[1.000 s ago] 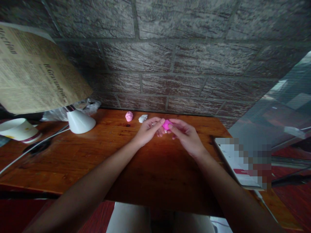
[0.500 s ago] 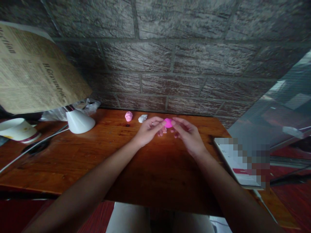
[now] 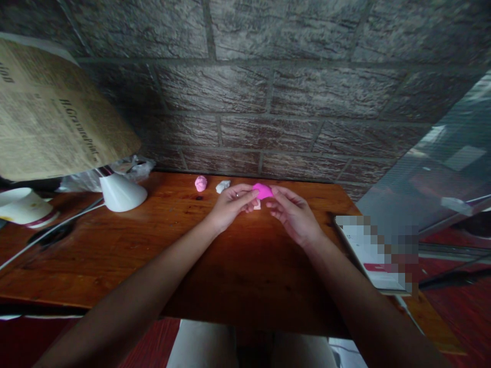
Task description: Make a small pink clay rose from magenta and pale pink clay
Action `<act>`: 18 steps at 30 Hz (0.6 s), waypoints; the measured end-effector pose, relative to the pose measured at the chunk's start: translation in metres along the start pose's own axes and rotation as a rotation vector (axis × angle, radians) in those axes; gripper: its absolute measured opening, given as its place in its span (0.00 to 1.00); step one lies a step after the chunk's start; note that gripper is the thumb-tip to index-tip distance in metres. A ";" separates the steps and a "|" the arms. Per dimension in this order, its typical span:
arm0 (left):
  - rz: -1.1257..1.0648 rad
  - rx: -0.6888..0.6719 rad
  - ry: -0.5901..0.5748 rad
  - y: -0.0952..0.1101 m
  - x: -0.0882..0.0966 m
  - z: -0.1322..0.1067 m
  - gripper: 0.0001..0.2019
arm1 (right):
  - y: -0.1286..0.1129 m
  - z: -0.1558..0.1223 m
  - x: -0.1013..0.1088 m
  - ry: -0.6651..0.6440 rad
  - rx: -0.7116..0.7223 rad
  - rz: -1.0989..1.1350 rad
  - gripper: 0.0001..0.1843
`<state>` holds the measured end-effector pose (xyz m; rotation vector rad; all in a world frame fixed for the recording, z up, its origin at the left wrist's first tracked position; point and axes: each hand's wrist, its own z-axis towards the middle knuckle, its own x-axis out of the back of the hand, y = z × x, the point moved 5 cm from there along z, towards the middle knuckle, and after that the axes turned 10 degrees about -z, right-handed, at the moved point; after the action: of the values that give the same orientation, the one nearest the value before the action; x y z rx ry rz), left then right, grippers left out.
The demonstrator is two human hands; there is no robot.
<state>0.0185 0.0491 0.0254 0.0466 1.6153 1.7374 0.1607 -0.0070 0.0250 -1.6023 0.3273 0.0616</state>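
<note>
A bright pink lump of clay (image 3: 263, 190) is pinched between the fingertips of both my hands, just above the far part of the wooden table (image 3: 126, 245). My left hand (image 3: 231, 205) grips its left side, my right hand (image 3: 292, 214) its right side. A small pale piece (image 3: 257, 205) lies on the table right under my fingers. Further back near the wall sit a light pink clay ball (image 3: 200, 183) and a white clay lump (image 3: 222, 186).
A white lamp base (image 3: 121, 192) with its cable stands at the left, beside a white cup (image 3: 21, 206) and crumpled plastic. A newspaper sheet (image 3: 53, 122) hangs over the left. A tablet-like flat object (image 3: 374, 253) lies at the table's right edge. A stone-brick wall rises behind.
The pink lump looks flatter and wider than a second ago, and both hands have risen slightly with it. The view has shifted a little to the right.
</note>
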 end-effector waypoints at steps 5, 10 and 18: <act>-0.134 0.063 0.022 -0.005 0.001 0.000 0.17 | 0.007 -0.002 -0.010 -0.107 -0.049 -0.003 0.22; -0.189 0.116 0.002 -0.009 0.002 0.001 0.16 | 0.006 -0.001 -0.010 -0.111 0.002 -0.040 0.21; -0.183 0.121 -0.059 -0.008 -0.003 -0.002 0.18 | 0.007 0.000 -0.009 -0.082 0.146 -0.077 0.20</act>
<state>0.0237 0.0458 0.0191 0.0080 1.6268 1.4864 0.1510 -0.0053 0.0206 -1.4615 0.2015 0.0426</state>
